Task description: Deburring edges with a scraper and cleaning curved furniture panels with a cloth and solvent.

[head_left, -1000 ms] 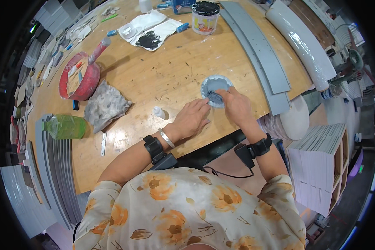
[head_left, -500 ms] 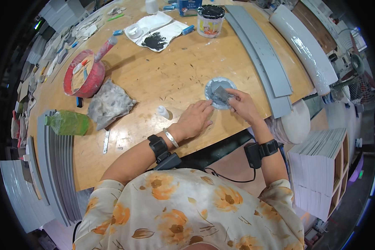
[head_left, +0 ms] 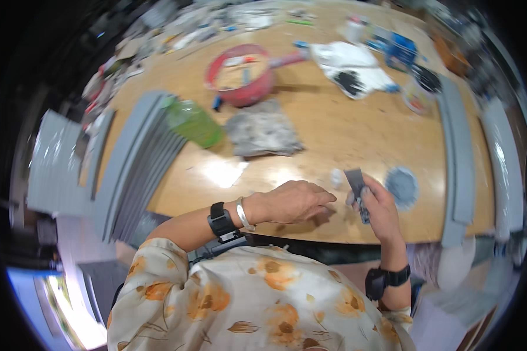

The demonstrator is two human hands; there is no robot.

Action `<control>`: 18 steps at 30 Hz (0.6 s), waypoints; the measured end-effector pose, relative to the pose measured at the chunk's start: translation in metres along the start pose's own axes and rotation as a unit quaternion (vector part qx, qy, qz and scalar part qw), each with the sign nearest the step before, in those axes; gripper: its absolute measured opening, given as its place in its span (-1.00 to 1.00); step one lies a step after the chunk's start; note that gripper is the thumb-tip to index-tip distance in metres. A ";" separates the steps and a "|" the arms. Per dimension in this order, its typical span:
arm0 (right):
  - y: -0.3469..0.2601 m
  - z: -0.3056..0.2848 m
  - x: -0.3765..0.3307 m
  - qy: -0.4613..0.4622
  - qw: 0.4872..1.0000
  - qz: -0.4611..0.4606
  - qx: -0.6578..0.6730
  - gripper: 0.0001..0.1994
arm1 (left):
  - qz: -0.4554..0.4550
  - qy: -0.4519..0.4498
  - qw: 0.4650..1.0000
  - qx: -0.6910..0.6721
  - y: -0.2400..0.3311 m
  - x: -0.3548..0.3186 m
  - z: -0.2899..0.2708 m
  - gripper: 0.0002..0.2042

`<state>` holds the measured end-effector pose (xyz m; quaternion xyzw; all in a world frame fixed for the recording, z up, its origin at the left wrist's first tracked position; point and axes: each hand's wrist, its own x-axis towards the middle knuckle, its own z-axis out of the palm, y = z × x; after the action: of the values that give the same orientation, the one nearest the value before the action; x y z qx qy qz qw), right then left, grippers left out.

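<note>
The scraper (head_left: 357, 188), a small putty knife with a flat dark blade and a dark handle, stands nearly upright in the right hand (head_left: 379, 209), blade pointing far and handle running down into the palm; the fingers are curled tight round the handle, and the blade looks smeared grey, though motion blur hides the detail. It sits over the near edge of the table (head_left: 334, 134), between a small white blob (head_left: 336, 176) on its left and a round grey disc (head_left: 401, 187) on its right, clear of both as far as can be told. The left hand (head_left: 295, 202) hovers just left of the scraper, palm down, fingers loosely bent and stretched toward the blade, holding nothing. The main risk, as I judge it, is that those fingertips meet the blade edge or pick up wet filler from it, since the two hands are so close. A loose grip could also let the scraper tip and drop over the near edge onto the person's lap, or smear the wood. A sweep to the right could catch the disc and push it toward the grey strip (head_left: 458, 169) at the right. Farther off lie a grey rag (head_left: 263, 134), a green bottle (head_left: 192, 121), a red bowl (head_left: 240, 76) and stacked grey strips (head_left: 140, 158) at the left.
</note>
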<state>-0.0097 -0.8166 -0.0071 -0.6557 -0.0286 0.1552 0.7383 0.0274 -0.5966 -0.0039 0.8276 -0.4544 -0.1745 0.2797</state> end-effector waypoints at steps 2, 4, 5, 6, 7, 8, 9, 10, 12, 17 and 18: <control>0.013 0.027 0.010 -0.057 0.998 -0.016 -0.016 -0.63 | -0.046 0.023 0.998 0.046 -0.008 -0.044 -0.032 -0.70; 0.014 0.062 0.019 -0.124 0.992 -0.024 -0.024 -0.62 | -0.111 0.122 0.986 0.033 -0.012 -0.094 -0.076 -0.69; 0.014 0.080 0.024 -0.167 0.985 -0.026 -0.033 -0.61 | -0.138 0.164 0.976 0.042 -0.017 -0.122 -0.096 -0.68; 0.012 0.100 0.030 -0.179 0.983 -0.027 -0.037 -0.61 | -0.162 0.205 0.964 0.052 -0.022 -0.154 -0.116 -0.68; 0.011 0.122 0.038 -0.199 0.979 -0.006 -0.040 -0.60 | -0.218 0.221 0.948 0.075 -0.028 -0.188 -0.135 -0.67; 0.009 0.141 0.044 -0.213 0.976 0.016 -0.045 -0.58 | -0.269 0.236 0.929 0.095 -0.034 -0.222 -0.151 -0.66; 0.003 0.160 0.053 -0.241 0.968 0.021 -0.064 -0.57 | -0.306 0.261 0.909 0.110 -0.037 -0.256 -0.164 -0.65; 0.000 0.180 0.061 -0.243 0.967 0.025 -0.071 -0.57 | -0.339 0.283 0.889 0.120 -0.044 -0.287 -0.175 -0.65; -0.006 0.222 0.076 -0.260 0.955 -0.013 -0.142 -0.56 | -0.430 0.302 0.847 0.085 -0.063 -0.344 -0.193 -0.62; 0.021 0.331 0.105 -0.239 0.953 -0.043 -0.182 -0.56 | -0.485 0.278 0.822 0.112 -0.143 -0.468 -0.199 -0.43; 0.027 0.348 0.109 -0.231 0.952 -0.068 -0.190 -0.56 | -0.483 0.273 0.822 0.129 -0.160 -0.484 -0.197 -0.35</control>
<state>0.0028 -0.4514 -0.0031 -0.7263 -0.2724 0.2436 0.5822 -0.0155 -0.0570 0.0680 0.9834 0.0806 0.0063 0.1624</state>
